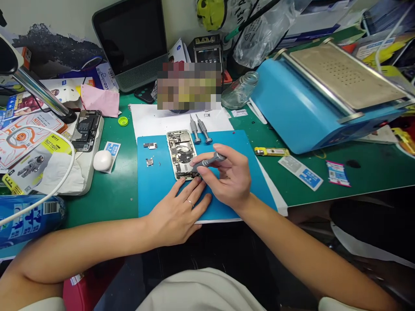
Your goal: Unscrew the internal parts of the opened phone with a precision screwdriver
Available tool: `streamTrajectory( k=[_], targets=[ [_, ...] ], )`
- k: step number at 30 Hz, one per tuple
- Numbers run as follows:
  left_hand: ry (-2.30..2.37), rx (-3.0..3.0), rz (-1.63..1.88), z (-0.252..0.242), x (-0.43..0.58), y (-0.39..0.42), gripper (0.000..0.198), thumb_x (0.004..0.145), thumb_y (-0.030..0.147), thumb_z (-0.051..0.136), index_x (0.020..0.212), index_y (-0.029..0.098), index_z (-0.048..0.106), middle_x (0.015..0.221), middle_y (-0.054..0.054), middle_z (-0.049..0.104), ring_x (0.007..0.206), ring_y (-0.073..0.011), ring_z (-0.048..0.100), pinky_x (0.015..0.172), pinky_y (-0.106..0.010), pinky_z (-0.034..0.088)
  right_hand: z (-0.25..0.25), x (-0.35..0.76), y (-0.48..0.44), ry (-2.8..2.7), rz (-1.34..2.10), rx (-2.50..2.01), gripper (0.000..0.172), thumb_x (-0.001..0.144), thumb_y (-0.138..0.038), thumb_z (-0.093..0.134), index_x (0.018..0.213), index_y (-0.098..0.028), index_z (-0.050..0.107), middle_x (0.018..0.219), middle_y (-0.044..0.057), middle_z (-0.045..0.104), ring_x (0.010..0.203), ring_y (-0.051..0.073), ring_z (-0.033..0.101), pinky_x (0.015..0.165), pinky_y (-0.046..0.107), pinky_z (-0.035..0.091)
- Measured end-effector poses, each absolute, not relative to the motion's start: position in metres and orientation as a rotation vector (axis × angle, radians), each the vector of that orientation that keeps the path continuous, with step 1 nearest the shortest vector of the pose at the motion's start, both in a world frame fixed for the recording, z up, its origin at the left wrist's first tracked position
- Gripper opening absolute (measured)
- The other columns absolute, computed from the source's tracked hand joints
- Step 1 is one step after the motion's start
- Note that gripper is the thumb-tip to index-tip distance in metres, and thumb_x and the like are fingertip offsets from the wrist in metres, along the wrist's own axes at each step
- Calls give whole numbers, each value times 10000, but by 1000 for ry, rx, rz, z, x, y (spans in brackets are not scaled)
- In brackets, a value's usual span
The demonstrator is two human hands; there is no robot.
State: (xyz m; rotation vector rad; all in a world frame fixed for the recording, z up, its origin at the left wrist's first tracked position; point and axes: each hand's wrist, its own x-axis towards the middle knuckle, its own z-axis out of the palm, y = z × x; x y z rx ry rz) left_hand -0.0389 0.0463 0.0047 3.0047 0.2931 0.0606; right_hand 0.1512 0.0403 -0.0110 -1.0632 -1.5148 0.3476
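Observation:
An opened phone (182, 152) lies on the blue mat (227, 207), its inner parts showing. My left hand (180, 211) rests on the mat with fingers apart, the fingertips against the phone's lower edge. Between the fingers of my right hand (230, 177) is a grey screwdriver (210, 161), slanted down toward the phone's lower right part; its tip is too small to make out. Left of the phone lie a small metal part (150, 146) and another small part (149, 162). Two more screwdrivers (199, 129) lie behind the phone, side by side.
A blue machine with a metal plate (292, 103) stands at the right, a glass jar (240, 90) beside it. A yellow cutter (271, 151) lies right of the mat. At the left are a white earphone case (102, 160), another opened phone (86, 130) and a lamp stand (45, 93).

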Motion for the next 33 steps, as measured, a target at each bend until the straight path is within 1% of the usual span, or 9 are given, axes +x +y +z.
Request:
streamTrajectory(
  k=[3, 8, 15, 20, 27, 33],
  targets=[
    [291, 2996, 57, 5, -38, 46, 683, 1018, 441, 487, 1542, 25, 350, 1607, -273, 336, 1537, -403, 249, 1228, -588, 172, -17, 151, 40, -1540, 331, -1047, 468, 941, -173, 650, 1342, -323, 461, 1050, 27, 749, 936, 199, 758, 761, 367, 672],
    [301, 2984, 50, 5, -37, 46, 707, 1004, 437, 513, 1557, 34, 333, 1606, -264, 346, 1544, -408, 228, 1226, -623, 148, -15, 150, 41, -1497, 362, -1119, 421, 971, -237, 623, 1343, -322, 445, 1046, 36, 737, 922, 196, 752, 739, 364, 676],
    [300, 2994, 60, 5, -37, 45, 707, 997, 437, 523, 1545, 27, 343, 1603, -270, 347, 1538, -406, 235, 1217, -623, 176, -15, 149, 41, -1494, 401, -1137, 401, 972, -253, 622, 1326, -329, 451, 1017, 20, 743, 911, 198, 758, 753, 367, 685],
    [303, 3010, 52, 6, -37, 45, 734, 994, 451, 529, 1555, 26, 323, 1610, -274, 331, 1537, -405, 231, 1213, -615, 189, -15, 150, 40, -1526, 409, -1108, 450, 958, -184, 632, 1352, -321, 462, 1068, 25, 741, 937, 190, 760, 781, 359, 684],
    [297, 3001, 47, 5, -37, 45, 744, 993, 448, 527, 1564, 24, 308, 1621, -271, 312, 1541, -407, 218, 1218, -625, 173, -13, 148, 40, -1521, 386, -1096, 448, 964, -187, 627, 1356, -339, 472, 1083, 27, 739, 927, 182, 755, 786, 341, 679],
    [300, 3003, 49, 5, -36, 46, 756, 985, 454, 548, 1560, 23, 317, 1611, -270, 331, 1534, -406, 236, 1212, -624, 183, -15, 150, 41, -1578, 330, -1088, 513, 961, -148, 623, 1407, -334, 452, 1105, 37, 740, 936, 186, 754, 788, 350, 681]
  ],
)
